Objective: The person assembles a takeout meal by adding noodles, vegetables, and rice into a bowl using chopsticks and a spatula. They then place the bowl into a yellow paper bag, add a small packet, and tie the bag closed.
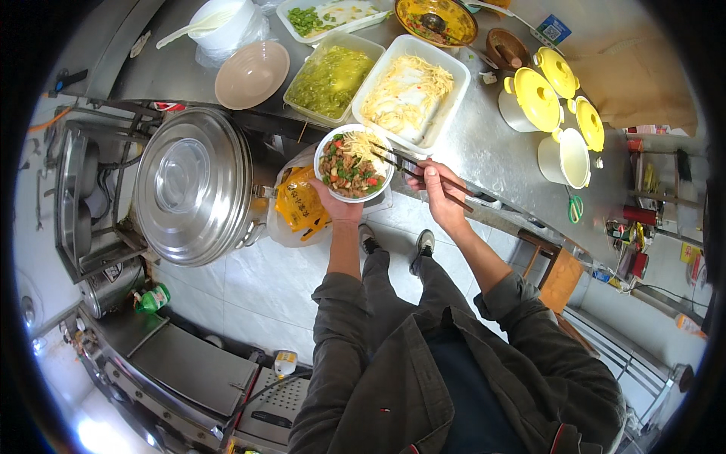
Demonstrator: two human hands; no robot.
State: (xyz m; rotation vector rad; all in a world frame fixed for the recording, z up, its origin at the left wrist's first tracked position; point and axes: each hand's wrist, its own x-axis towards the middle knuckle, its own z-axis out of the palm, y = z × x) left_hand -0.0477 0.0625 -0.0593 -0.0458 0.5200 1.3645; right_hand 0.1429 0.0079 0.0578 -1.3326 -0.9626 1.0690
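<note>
My left hand is wrapped round the lower side of a white bowl and holds it up before the counter. Inside are browned meat pieces with green and red bits, and pale yellow shreds lie on top. My right hand grips a pair of dark chopsticks, whose tips reach the shreds at the bowl's right side. Just beyond the bowl stands a white rectangular tub with more of the same pale shreds. Beside it on the left, a clear tub holds chopped green food.
On the counter are a beige bowl, a pan of yellowish food and several white pots with yellow lids. Green-handled scissors hang over its edge. A large lidded steel pot and a plastic bag stand at left.
</note>
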